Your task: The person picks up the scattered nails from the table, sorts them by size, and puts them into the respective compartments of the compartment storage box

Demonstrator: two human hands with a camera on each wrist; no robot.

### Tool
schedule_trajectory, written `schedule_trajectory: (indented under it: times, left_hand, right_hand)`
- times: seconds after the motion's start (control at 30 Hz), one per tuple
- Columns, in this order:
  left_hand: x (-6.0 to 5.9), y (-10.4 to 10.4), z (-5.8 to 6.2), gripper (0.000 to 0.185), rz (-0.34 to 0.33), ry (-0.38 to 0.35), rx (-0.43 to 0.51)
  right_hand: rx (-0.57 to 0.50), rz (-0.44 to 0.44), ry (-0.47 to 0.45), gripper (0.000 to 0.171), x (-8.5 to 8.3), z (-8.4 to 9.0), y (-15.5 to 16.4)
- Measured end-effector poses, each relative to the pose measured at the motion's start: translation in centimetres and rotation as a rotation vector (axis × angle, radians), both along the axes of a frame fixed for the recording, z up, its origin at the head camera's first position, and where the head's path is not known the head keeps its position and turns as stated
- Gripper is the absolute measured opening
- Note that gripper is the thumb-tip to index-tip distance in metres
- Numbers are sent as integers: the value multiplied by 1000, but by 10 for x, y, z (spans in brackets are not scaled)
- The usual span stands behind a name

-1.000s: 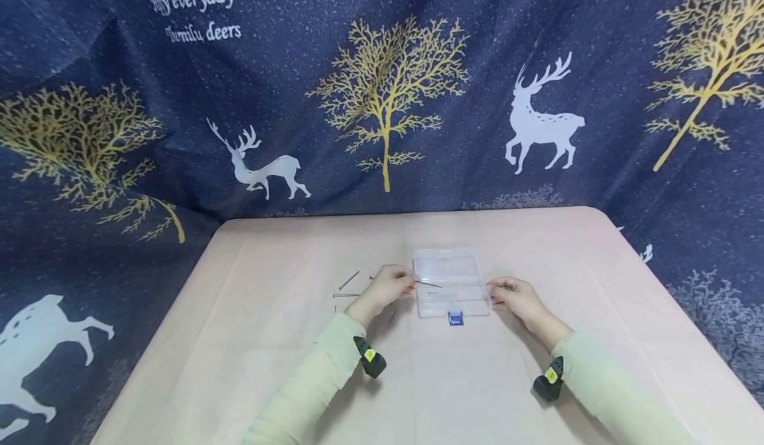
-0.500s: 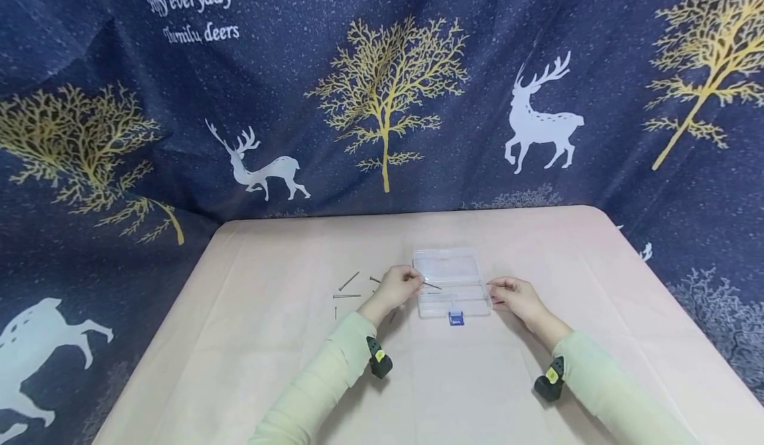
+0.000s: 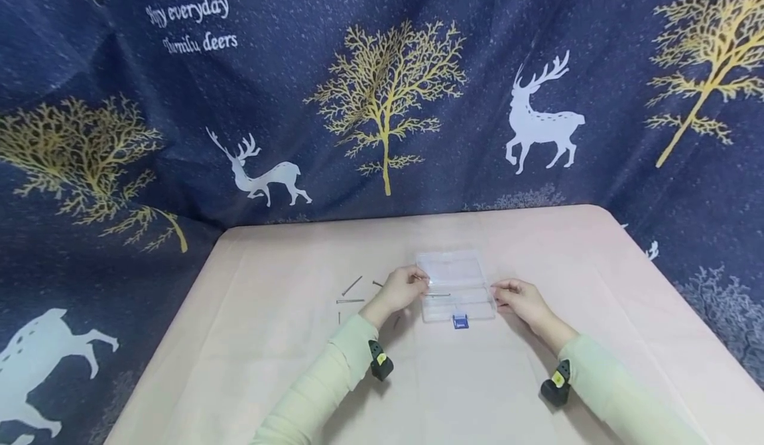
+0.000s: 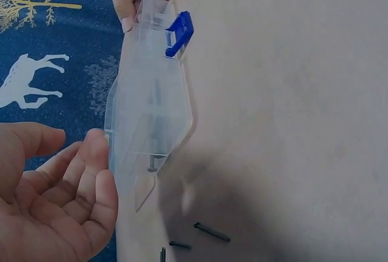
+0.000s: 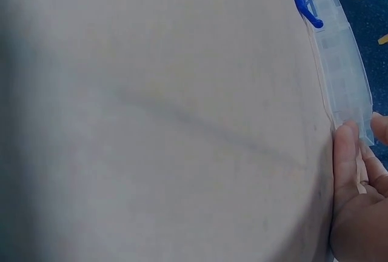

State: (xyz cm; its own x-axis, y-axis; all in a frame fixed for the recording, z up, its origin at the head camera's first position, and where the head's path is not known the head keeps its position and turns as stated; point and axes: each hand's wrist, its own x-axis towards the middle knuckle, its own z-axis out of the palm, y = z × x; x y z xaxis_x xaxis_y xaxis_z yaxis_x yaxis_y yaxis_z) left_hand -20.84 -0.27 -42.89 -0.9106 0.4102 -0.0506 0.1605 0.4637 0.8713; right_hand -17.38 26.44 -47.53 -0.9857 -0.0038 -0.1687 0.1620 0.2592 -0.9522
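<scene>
A clear plastic storage box [image 3: 452, 269] lies with its lid laid back and its blue latch [image 3: 459, 321] toward me. One long nail [image 3: 438, 294] lies in the box; the left wrist view shows its head [image 4: 152, 168] through the clear wall. My left hand [image 3: 404, 289] hovers at the box's left side, thumb apart from the fingers and nothing between them. At the opposite end, my right hand [image 3: 525, 304] holds the box's edge between thumb and fingers. The right wrist view has those fingers [image 5: 347, 153] against the box's end.
Left of the box, several loose nails lie on the pale tablecloth [image 3: 251, 352], among them one slanted nail [image 3: 352, 286] and one level nail [image 3: 350, 300]. A dark blue curtain [image 3: 268, 87] with deer and trees hangs behind the table.
My left hand has moved a little right to the box and let go of the nail it pinched. The nail has turned level and lies in the box. My right hand stays in place.
</scene>
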Motion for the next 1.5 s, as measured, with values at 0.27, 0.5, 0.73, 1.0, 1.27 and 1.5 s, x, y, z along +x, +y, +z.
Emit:
schedule_trajectory:
  times: [0.27, 0.5, 0.73, 1.0, 1.27, 1.5]
  left_hand:
    - [-1, -9, 4, 24, 50, 25, -25]
    - [-8, -27, 4, 24, 98, 39, -39]
    - [-20, -44, 4, 21, 112, 74, -70]
    - [-26, -60, -3, 16, 28, 148, -183]
    - [-30, -65, -7, 16, -22, 168, -409]
    - [-30, -77, -16, 15, 25, 196, -519]
  right_hand:
    - [36, -4, -8, 38, 5, 0, 4]
    - [48, -35, -9, 39, 7, 0, 5]
    - [36, -52, -16, 38, 4, 2, 4]
    - [54, -58, -5, 38, 5, 5, 1]
    - [52, -49, 2, 38, 3, 3, 2]
    - [23, -47, 5, 35, 1, -3, -4]
